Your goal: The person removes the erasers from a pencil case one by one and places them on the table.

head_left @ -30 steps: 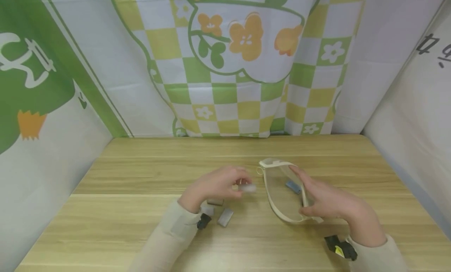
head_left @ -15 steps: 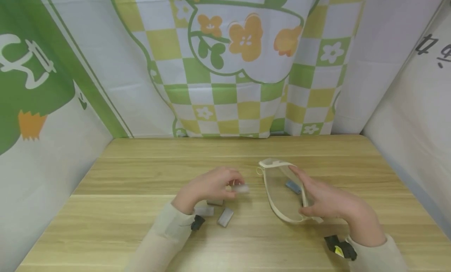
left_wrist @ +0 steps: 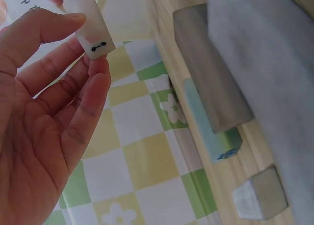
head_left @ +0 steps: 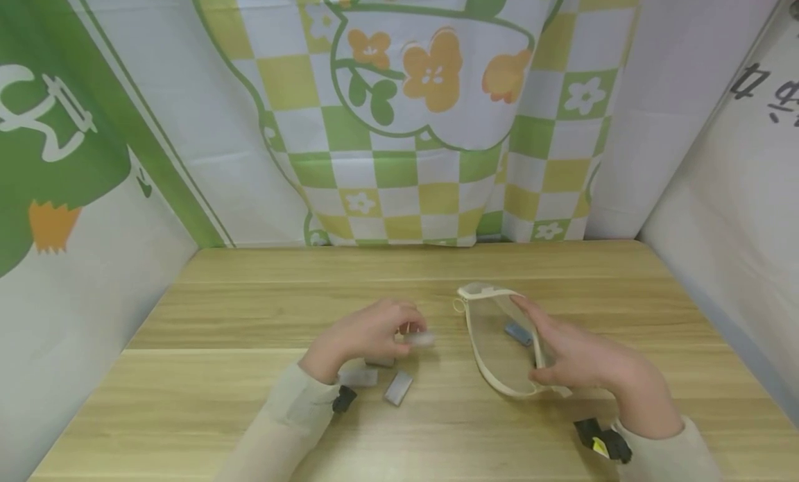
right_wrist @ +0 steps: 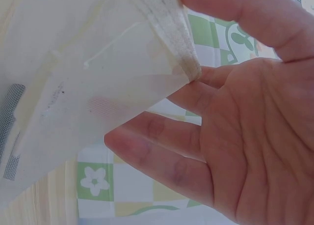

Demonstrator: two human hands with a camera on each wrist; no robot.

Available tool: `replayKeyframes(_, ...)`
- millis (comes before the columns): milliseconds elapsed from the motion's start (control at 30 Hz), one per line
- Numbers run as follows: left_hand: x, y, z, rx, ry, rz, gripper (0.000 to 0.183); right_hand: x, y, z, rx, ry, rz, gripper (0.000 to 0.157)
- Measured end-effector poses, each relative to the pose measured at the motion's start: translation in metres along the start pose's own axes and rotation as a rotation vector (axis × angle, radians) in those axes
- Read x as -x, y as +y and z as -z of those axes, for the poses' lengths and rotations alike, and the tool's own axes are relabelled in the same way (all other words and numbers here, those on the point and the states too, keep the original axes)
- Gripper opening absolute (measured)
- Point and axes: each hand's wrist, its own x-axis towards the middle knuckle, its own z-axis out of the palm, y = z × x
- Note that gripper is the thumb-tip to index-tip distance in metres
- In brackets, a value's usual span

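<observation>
Between thumb and fingers my left hand [head_left: 374, 329] pinches a small white block [left_wrist: 93, 28], eraser-like, with a tiny dark face printed near its lower end. It is held left of the pouch's mouth in the head view. My right hand [head_left: 577, 343] grips the right rim of a cream-trimmed, see-through zip pouch [head_left: 483, 367], thumb on the near side. The pouch's mouth gapes toward the left hand, and a blue block [head_left: 518, 333] lies inside. In the right wrist view several fingers [right_wrist: 157, 151] lie behind the translucent wall.
Under and beside the left wrist lie a light grey block [head_left: 398, 388], a whitish block [head_left: 358, 378] and a partly hidden block [head_left: 381, 362]. The left wrist view shows a brown-grey block [left_wrist: 211, 72] over a pale blue one [left_wrist: 203, 119]. A checked curtain [head_left: 399, 163] hangs behind the table [head_left: 250, 315].
My left hand has drawn a little to the left, away from the pouch, still pinching the white block. The right hand and pouch have stayed put.
</observation>
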Motion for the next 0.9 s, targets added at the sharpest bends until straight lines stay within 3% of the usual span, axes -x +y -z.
replayKeyframes(467, 0.002, -0.014, -0.006, 0.023, 0.005, 0.012, 0.035, 0.001, 0.000, 0.000, 0.000, 0.013, 0.002, 0.109)
replayKeyframes(900, -0.001, -0.022, -0.009, 0.026, -0.031, 0.028, 0.032, 0.001, 0.002, 0.000, -0.005, 0.012, 0.008, 0.108)
